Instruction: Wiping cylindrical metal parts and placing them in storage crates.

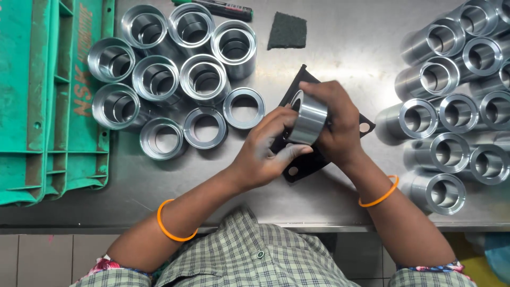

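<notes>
Steel sleeve (308, 118), short, cylindrical, polished: held above the middle of the bench (340, 48), lying on its side with its open end turned left and far. Left hand (263, 151) has its grip closed on the near and left side of the sleeve, thumb along the lower edge, fingers curled to the rim. Right hand (334, 125) has its grip closed over the far and right side, fingers draped across the top. Both hands touch the sleeve at once.

Black flat plate (313, 159), with round holes near its corners: lies on the bench directly under the hands, mostly covered by them.

Orange bangles, one on each wrist: left (171, 226), right (380, 194). Checked shirt (255, 260) at the near edge.

Left group of sleeves (159, 79): standing upright, open ends up, packed touching one another, left of the hands. Three lower rings (204, 127) stand at the near right of this group, the rightmost just beside the left hand's fingers.

Right group of sleeves (457, 111): lying on their sides in rows, bores facing near and left, right of the hands and running to the right edge.

Dark green scouring pad (287, 29): square, flat on the far bench, apart from both groups.

Marker pen (223, 8): dark barrel, green cap, at the far edge beside the left group.

Green plastic crate (53, 101): worn, at the far left, resting on the bench beside the upright sleeves.
</notes>
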